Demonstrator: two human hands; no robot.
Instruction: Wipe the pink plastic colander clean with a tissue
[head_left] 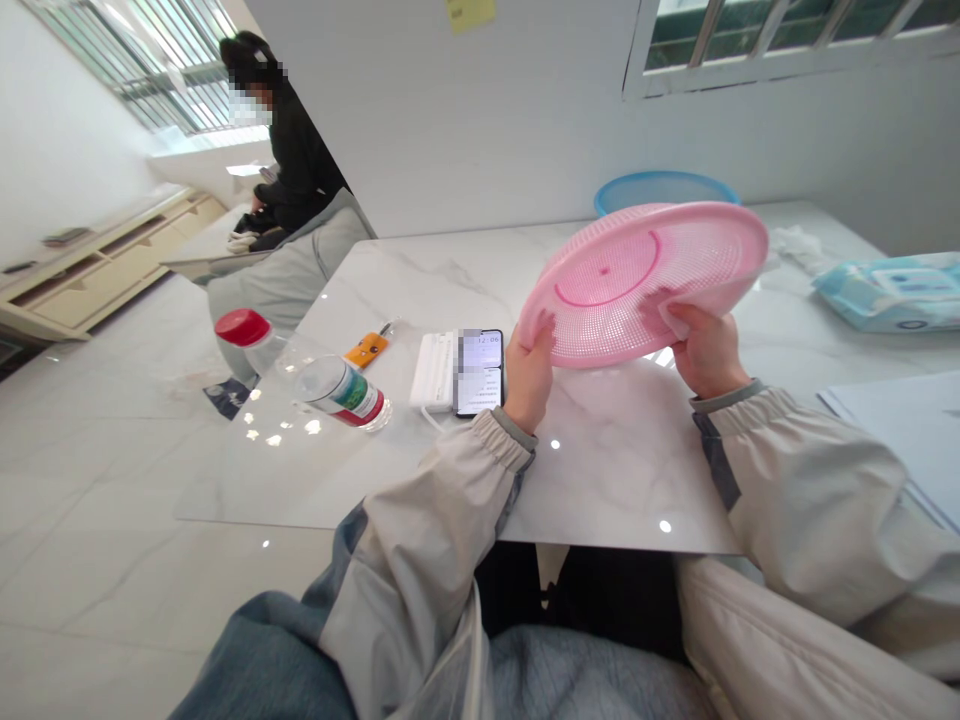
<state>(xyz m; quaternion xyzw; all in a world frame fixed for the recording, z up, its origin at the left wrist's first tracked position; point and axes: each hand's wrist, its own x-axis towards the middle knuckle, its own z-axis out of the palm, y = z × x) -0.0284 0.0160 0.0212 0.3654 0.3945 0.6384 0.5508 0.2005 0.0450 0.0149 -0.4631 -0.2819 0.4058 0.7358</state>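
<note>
A round pink plastic mesh basket [600, 315] is held tilted above the white marbled table, its inside turned partly toward me. My left hand [531, 375] grips its near left rim, thumb on the inner side. At the right part of the rim, my right hand [709, 350] is closed on the basket, its fingers showing dimly through the mesh. Beside the right thumb lies a thin pale patch that looks like a wipe [716, 293] against the mesh. Behind the pink basket stands a blue mesh basket [667, 188], mostly hidden.
Left of my hands are a phone [480, 375], a white device [433, 370], an orange key pouch [367, 350] and a red-capped bottle [345, 390]. To the right lie a blue wipes pack [892, 292], crumpled tissue [799, 245] and papers [907, 420]. A person [296, 150] sits far left.
</note>
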